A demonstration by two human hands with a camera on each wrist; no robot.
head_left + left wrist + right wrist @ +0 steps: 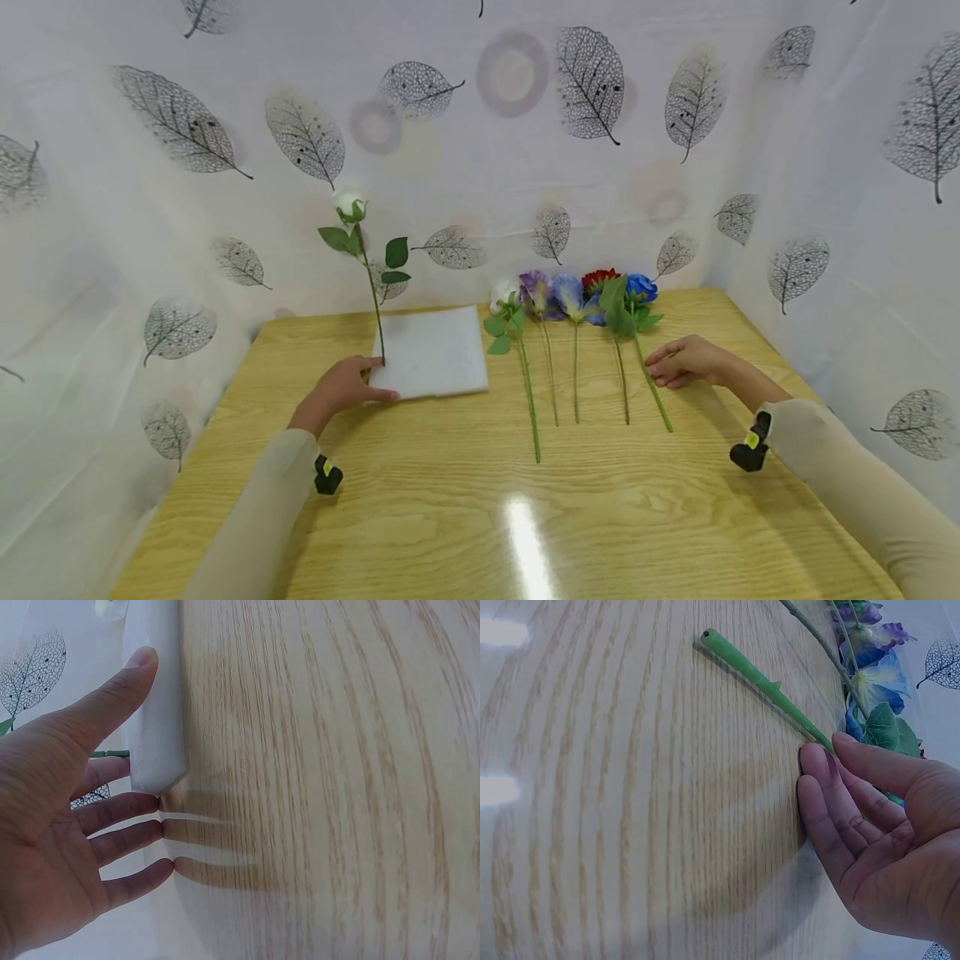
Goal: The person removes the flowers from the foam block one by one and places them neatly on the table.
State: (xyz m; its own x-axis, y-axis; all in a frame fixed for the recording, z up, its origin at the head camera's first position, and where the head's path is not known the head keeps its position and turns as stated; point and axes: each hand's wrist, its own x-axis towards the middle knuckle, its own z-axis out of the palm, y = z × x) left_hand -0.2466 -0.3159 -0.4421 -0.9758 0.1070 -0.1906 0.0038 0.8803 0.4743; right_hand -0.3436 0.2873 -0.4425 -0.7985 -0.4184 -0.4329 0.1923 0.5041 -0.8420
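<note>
A white artificial rose (348, 204) stands upright in the white foam block (435, 354), its stem entering near the block's left edge. My left hand (348, 385) rests at that corner. In the left wrist view its thumb (142, 660) lies along the foam, and the other fingers are stretched out, tips down at the table. On the right, my right hand (686, 362) pinches the green stem (754, 675) of a blue rose (641, 288) between thumb and fingertips. That stem lies low over the wooden table, its cut end pointing toward me.
Left of the blue rose lie a red flower (600, 280), a light blue flower (573, 296), a purple flower (537, 292) and another white rose (506, 293), stems toward me. A leaf-printed white curtain (480, 167) surrounds the back and sides of the table (450, 500).
</note>
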